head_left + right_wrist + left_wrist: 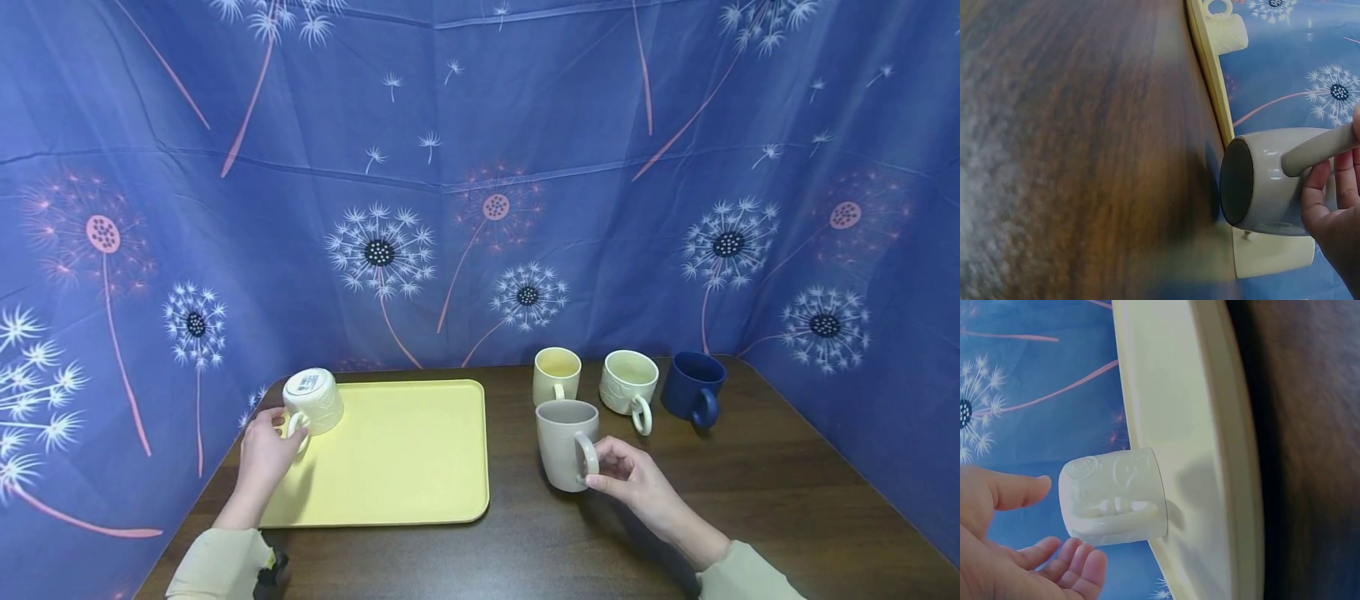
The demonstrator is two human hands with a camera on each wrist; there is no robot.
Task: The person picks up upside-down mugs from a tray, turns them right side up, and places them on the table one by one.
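A white mug (316,402) with a raised pattern stands upside down on the back left corner of a yellow tray (420,454). My left hand (267,454) is beside its handle. In the left wrist view, the thumb and fingers (1091,569) are spread apart and relaxed, with nothing gripped between them. My right hand (637,492) pinches the handle of a grey mug (562,446), which is upright with its opening up. The dark base of this mug shows in the right wrist view, close over the table.
Behind the grey mug stands a pale yellow mug (557,377). To its right are a pale green mug (626,387) and a dark blue mug (686,387). The brown wooden table (787,483) meets a blue dandelion-print cloth (600,208) at the back and sides.
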